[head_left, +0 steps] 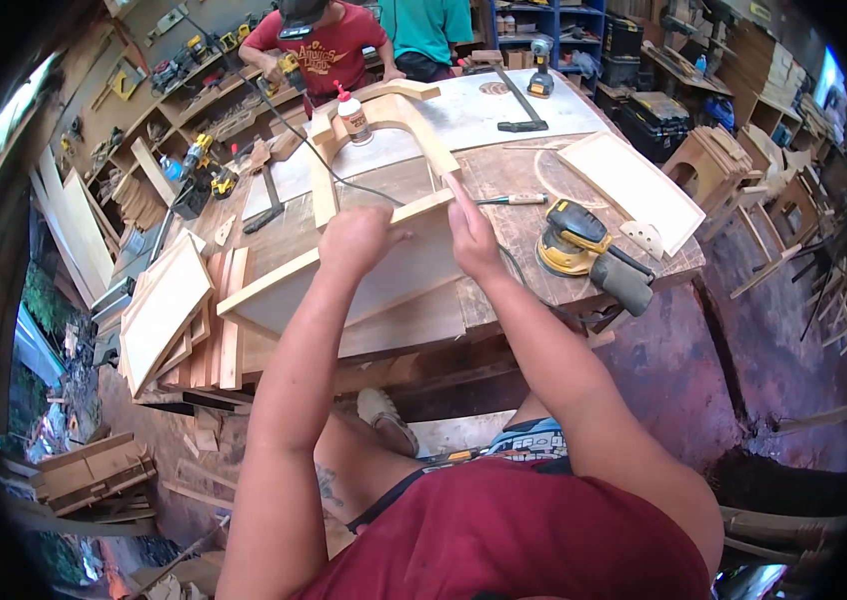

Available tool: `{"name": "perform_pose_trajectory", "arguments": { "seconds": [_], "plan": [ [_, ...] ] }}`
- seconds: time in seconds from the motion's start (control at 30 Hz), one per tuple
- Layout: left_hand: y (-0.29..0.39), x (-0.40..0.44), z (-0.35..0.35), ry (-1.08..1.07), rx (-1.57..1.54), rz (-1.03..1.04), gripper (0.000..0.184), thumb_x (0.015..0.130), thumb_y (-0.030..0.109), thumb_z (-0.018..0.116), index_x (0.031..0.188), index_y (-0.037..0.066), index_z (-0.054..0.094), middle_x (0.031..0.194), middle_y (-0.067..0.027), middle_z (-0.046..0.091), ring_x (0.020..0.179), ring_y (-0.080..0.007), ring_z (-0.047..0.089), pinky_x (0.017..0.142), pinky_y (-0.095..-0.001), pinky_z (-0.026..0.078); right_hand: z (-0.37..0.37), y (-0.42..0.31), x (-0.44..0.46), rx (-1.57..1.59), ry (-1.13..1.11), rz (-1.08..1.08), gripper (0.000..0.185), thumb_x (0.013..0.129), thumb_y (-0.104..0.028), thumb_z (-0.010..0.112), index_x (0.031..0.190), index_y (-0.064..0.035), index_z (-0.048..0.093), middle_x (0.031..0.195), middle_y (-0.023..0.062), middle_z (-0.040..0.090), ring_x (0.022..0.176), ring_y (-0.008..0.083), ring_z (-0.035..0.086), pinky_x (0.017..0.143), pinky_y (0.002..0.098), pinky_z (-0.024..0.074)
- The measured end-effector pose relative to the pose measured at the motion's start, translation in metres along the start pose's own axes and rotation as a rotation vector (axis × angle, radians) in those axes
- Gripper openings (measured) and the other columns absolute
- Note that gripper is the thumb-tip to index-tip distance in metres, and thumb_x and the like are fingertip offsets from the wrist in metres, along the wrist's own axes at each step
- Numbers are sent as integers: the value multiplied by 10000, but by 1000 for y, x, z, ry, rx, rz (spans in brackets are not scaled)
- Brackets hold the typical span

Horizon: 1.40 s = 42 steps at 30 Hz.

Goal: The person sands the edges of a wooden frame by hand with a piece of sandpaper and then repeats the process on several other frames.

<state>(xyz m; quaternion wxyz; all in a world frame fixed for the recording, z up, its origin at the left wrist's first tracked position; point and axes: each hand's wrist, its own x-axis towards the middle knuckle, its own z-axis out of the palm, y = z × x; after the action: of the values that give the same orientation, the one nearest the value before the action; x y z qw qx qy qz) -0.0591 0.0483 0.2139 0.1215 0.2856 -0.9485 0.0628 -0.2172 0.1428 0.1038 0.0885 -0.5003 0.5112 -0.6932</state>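
A shallow wooden frame with a pale panel stands tilted on its long edge at the near side of the workbench. My left hand is closed over its upper rail, with the thumb on the near side; the fingertips are hidden. Against the rail's right end lies my right hand, its fingers stretched out straight. Just beyond is a curved wooden frame with a red-capped glue bottle next to it. To the right of my right hand are a hammer and a yellow and black sander.
Another shallow wooden frame rests at the bench's right, and stacked panels at its left. A black cable crosses the bench. Across it, a person in a red shirt holds a drill. Another hammer lies far right.
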Motion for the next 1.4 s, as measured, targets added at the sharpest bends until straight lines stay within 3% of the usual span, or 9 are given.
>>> {"name": "perform_pose_trajectory", "arguments": {
  "seconds": [0.17,0.27,0.4,0.63,0.73,0.93,1.13,1.2,1.4],
  "plan": [
    [5,-2,-7,32,-3,17,474,816,527,747,806,65,642,759,-150,693,750,-359,696,672,-494,541,-11,15,-15,-100,-29,44,508,1064,-220,437,1502,33,392,1401,271,561,1339,303,536,1105,365,387],
    [7,1,-11,-123,10,-86,464,837,509,723,900,50,697,847,-160,722,849,-345,710,764,-463,564,-8,-10,5,-100,-19,-13,512,1065,-218,429,1509,33,378,1376,275,577,1320,316,554,1092,370,398],
    [-3,2,-2,-41,-38,14,451,827,509,740,842,71,635,787,-145,694,793,-361,691,713,-488,539,-12,1,-16,-142,-50,63,506,1063,-195,421,1514,30,372,1406,273,554,1342,332,532,1106,374,384],
    [-4,3,-1,-59,-66,17,453,833,512,728,869,71,635,806,-154,699,813,-364,691,734,-493,539,-6,-4,5,-116,-31,-120,517,1058,-168,404,1529,35,342,1466,273,499,1391,352,475,1132,383,353],
    [-2,3,-6,-102,-33,-4,400,841,471,729,903,79,684,855,-142,718,852,-341,703,755,-479,550,-10,4,-17,-144,-69,73,507,1054,-157,410,1518,42,357,1470,275,493,1395,351,472,1140,381,350],
    [-4,2,-7,-87,-61,-6,403,837,477,730,905,82,683,855,-138,717,857,-342,703,754,-483,552,-8,-21,15,-157,-32,-137,440,1040,-110,432,1461,12,465,1450,261,517,1393,335,479,1157,382,353],
    [-6,1,-3,-62,-60,24,413,824,488,739,908,88,680,841,-136,717,852,-341,705,749,-487,553,-51,-28,35,-374,-354,-331,424,964,-42,500,1385,-37,548,1475,197,511,1393,325,473,1159,428,377],
    [-11,4,1,-51,-84,24,436,821,504,738,884,79,663,828,-147,707,842,-356,696,746,-490,548,-48,-47,47,-725,-514,-440,451,918,-38,528,1367,-58,561,1468,168,521,1389,317,471,1163,455,375],
    [-6,5,-3,-65,-73,1,440,813,504,750,894,78,673,840,-147,713,840,-362,697,754,-491,548,-76,-51,62,-857,-674,-522,512,888,-21,556,1396,-80,540,1463,158,527,1391,310,469,1185,475,337]
  ]
}}
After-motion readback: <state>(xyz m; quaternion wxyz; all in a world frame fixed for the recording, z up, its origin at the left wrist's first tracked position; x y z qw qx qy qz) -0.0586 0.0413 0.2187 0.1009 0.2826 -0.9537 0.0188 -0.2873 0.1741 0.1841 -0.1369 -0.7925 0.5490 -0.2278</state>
